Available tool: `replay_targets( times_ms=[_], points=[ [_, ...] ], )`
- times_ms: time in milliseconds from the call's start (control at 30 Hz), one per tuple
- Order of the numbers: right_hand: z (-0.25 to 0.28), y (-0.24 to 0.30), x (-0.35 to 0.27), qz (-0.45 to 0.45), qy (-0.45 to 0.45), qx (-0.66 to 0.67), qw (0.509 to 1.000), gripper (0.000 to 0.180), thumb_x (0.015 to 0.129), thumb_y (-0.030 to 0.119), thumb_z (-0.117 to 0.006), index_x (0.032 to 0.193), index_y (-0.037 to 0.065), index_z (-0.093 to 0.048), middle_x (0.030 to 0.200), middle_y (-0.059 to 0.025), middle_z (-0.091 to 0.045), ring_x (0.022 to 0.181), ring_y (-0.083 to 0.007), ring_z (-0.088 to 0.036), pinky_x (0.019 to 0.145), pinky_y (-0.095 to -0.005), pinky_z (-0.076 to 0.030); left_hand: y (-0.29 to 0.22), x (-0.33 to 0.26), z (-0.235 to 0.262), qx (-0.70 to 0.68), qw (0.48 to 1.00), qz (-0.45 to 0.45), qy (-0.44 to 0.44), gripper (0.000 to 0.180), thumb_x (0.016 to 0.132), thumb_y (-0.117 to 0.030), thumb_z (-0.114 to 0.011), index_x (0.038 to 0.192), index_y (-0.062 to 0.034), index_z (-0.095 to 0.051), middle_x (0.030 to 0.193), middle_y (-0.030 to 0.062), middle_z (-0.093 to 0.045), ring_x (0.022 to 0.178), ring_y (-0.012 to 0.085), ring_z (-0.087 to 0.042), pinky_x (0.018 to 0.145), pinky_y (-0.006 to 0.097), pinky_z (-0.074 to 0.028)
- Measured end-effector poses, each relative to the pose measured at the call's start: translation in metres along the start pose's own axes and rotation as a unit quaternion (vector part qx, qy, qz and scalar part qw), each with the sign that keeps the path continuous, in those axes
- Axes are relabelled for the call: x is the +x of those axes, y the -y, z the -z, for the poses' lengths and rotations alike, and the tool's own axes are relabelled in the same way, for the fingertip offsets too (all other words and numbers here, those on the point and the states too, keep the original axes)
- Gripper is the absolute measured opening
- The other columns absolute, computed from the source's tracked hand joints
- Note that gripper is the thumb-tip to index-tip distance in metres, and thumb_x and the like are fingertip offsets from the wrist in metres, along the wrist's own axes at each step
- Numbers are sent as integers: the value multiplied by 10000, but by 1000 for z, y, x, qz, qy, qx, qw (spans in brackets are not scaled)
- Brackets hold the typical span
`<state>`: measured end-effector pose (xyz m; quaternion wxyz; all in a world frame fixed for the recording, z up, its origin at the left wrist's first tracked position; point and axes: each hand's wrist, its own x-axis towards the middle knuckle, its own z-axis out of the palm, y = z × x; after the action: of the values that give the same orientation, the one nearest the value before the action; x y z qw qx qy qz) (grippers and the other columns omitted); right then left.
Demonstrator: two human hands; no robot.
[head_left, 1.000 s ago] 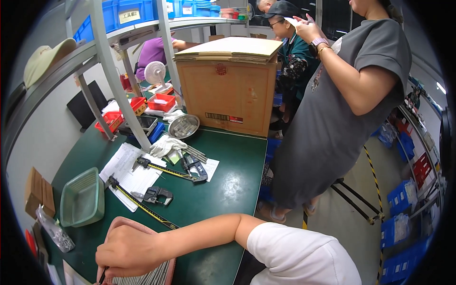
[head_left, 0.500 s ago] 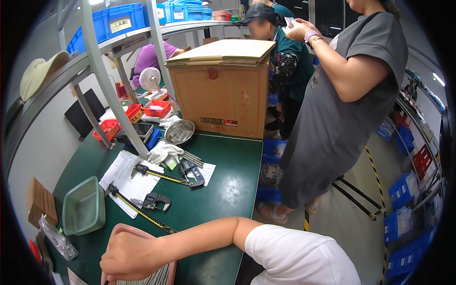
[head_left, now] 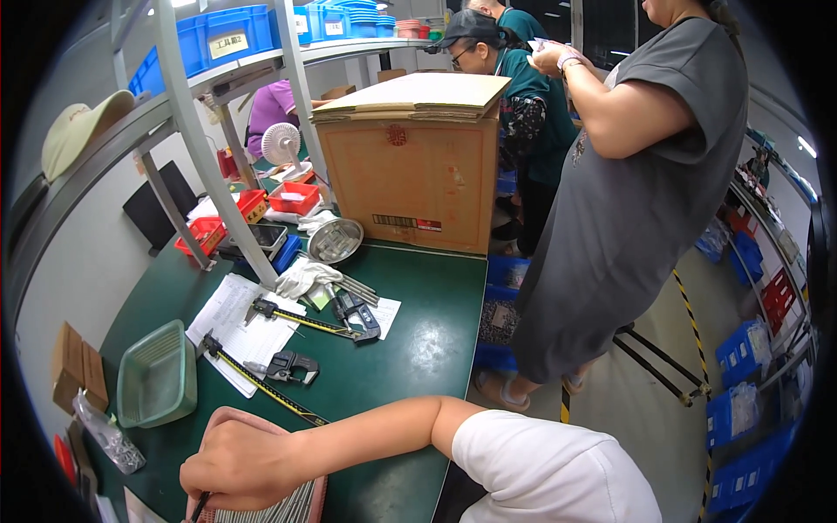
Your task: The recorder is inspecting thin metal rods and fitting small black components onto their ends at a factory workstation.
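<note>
My right hand (head_left: 240,462) rests at the near edge of the dark green work surface (head_left: 418,349), with its forearm crossing in from the lower right out of a white sleeve (head_left: 540,471). The fingers (head_left: 202,488) are curled and pressed together around a thin dark pen-like tool (head_left: 199,507), pinching its shaft; the tool's tip runs out of view at the lower edge. Directly beneath the hand lies a pink-rimmed tray of thin grey ribbed strips (head_left: 279,506). The strips show just right of the fingers and below the wrist, and the pink rim arcs around the knuckles. My left hand is not in view.

Layout beyond the hand:
- A black-headed caliper with a yellow scale (head_left: 261,379) lies diagonally on the surface, its near end just beyond the tray rim.
- A second caliper with a yellow scale (head_left: 301,318) lies farther back on white paper sheets (head_left: 235,322).
- A light green plastic basket (head_left: 157,375) stands to the left of the paper.
- A white cloth glove (head_left: 305,277) lies near the shelf post, and a round metal bowl (head_left: 334,240) sits behind it.
- A large brown cardboard box (head_left: 414,174) stands at the far end of the surface.

A person in a grey dress (head_left: 636,200) stands in the aisle to the right of the surface, both hands raised. Another person in a dark cap (head_left: 475,35) stands behind the box.
</note>
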<state>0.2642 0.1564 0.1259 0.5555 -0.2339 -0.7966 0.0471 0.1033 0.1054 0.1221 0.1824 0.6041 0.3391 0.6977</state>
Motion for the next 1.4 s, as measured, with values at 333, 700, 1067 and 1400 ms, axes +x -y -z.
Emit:
replay_targets(
  times_ms=[333, 700, 1067, 1400],
  points=[
    [-6, -1, -1, 26, -41, 20, 999, 154, 672, 176, -643, 776, 116, -547, 648, -29, -567, 595, -277, -573, 492, -396, -427, 4, 0, 4, 14, 1000, -5, 10, 147, 843, 25, -584, 984, 58, -560, 819, 153, -624, 656, 190, -594, 600, 268, -507],
    [-3, -1, -1, 66, 3, -31, 997, 125, 744, 140, -619, 714, 54, -532, 627, -74, -550, 567, -270, -565, 585, -371, -443, 4, 0, 4, 1, 1000, -4, 3, 148, 841, 37, -576, 986, 58, -552, 809, 150, -616, 646, 188, -584, 595, 268, -502],
    [-3, 4, -1, 20, -38, 44, 998, 125, 754, 211, -610, 760, 99, -556, 646, -49, -580, 611, -287, -578, 562, -392, -440, 2, -1, 3, 9, 1000, -6, 11, 134, 838, 37, -581, 969, 52, -556, 812, 141, -612, 650, 185, -575, 580, 258, -492],
    [2, 6, 0, -26, 38, 91, 995, 142, 748, 117, -630, 804, 41, -524, 687, -85, -596, 641, -278, -592, 622, -361, -452, 6, -1, 2, 26, 999, -4, 21, 137, 841, 43, -571, 977, 57, -562, 800, 134, -602, 647, 171, -554, 576, 257, -476]
  ],
)
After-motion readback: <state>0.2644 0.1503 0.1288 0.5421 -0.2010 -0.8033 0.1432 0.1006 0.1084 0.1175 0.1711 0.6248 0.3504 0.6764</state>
